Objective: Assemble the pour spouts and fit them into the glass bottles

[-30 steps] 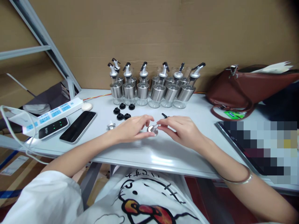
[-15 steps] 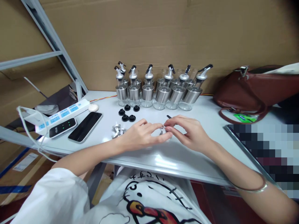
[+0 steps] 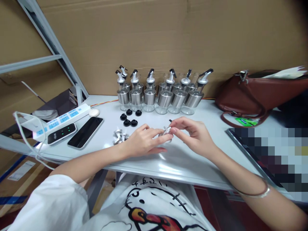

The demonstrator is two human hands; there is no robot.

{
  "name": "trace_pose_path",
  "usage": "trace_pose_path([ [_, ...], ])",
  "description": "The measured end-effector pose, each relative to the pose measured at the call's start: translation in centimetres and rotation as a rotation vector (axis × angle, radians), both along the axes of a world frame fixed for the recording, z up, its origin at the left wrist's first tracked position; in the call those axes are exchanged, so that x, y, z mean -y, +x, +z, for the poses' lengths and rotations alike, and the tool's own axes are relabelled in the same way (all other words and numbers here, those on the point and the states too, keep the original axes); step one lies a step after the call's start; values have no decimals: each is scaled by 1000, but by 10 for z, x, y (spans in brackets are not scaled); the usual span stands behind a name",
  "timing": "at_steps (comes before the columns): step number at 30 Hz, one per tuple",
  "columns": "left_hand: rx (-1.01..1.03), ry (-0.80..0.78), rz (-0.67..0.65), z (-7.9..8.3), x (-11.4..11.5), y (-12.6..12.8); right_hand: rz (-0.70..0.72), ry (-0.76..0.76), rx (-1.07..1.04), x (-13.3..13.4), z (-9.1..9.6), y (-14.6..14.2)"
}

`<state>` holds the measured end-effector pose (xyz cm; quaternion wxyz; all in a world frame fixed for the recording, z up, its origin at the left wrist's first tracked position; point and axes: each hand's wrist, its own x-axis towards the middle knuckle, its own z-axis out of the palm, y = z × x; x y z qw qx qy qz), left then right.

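My left hand (image 3: pixel 143 141) holds a small silver pourer spout (image 3: pixel 166 130) between its fingers, above the table. The fingers of my right hand (image 3: pixel 196 133) are pinched at the top of the same spout. A narrow black lever (image 3: pixel 170 121) sticks out past the right fingertips; whether it is joined to the spout is hidden. Several loose silver spouts (image 3: pixel 118 136) lie beside my left wrist. Beyond them, several black ribbed stoppers (image 3: pixel 127 122) rest on the table.
Glass bottles with steel sleeves (image 3: pixel 165 98), several topped with silver and black pourers, stand along the cardboard. At left are a phone (image 3: pixel 86 132), a black-faced device (image 3: pixel 62 134) and a power strip (image 3: pixel 64 119). A brown bag (image 3: pixel 269 89) and a blurred-out screen (image 3: pixel 271 154) occupy the right.
The silver spout has tilted between my hands and shows more plainly. My left lower fingers have spread apart. The whole view has shifted slightly; the bottles and stoppers stay put.
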<state>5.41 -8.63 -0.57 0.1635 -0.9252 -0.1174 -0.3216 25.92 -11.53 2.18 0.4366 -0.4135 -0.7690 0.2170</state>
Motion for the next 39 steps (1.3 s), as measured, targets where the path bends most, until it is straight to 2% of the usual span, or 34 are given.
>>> trace_pose_path([
  [7,-80,-75,25,-6,-1,2,31,-43,44,0,-1,-4],
  [13,-30,-176,35,-12,-1,4,43,89,283,-20,10,21],
  [15,-27,-188,25,-12,-1,4,51,26,427,-29,13,35],
  [21,-64,-113,-2,-13,0,4,173,-351,702,-38,11,59],
  [25,-91,-166,-36,-17,0,5,191,-433,721,-35,6,54],
  [32,-261,-235,-20,-24,-1,6,135,-383,706,-36,-8,43],
  [39,-177,-242,-52,-23,-2,5,75,-358,736,-32,-8,37],
])
